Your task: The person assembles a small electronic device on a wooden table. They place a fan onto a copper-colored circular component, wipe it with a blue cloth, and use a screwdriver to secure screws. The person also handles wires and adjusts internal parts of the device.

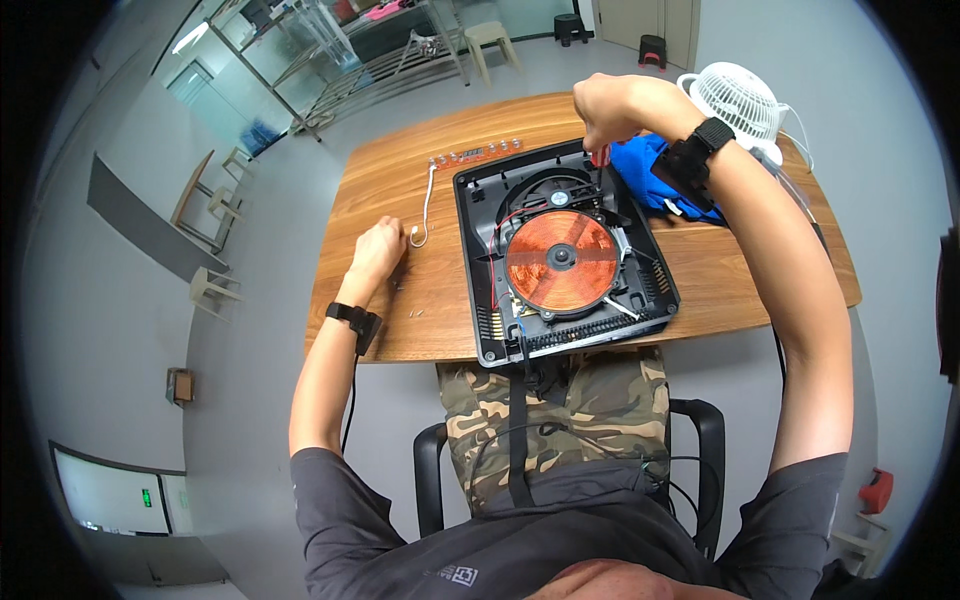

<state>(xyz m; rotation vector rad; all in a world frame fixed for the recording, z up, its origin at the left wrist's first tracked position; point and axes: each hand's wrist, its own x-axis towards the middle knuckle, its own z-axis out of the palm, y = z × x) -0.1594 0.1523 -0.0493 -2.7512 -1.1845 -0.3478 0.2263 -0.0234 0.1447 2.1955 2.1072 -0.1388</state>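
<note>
An opened induction cooker's black housing [470,270] lies on the table, a round copper coil [540,240] in its middle and a fan [530,195] behind that. Over its far right corner, my right hand [612,108] is closed around a red-handled screwdriver [600,157], whose shaft points down into the housing; the tip is hard to make out. To the left of the housing my left hand [378,250] rests on the wood with curled fingers; what they hold, if anything, is hidden. Beside it lies a white cable [430,205] joined to a narrow circuit board [475,155].
A blue cloth-like item [645,175] and a white fan with a round grille [735,100] are on the right of the wooden table [400,335]. Small bits, perhaps screws [416,314], lie near the front left edge. Chair armrests [430,480] flank my legs.
</note>
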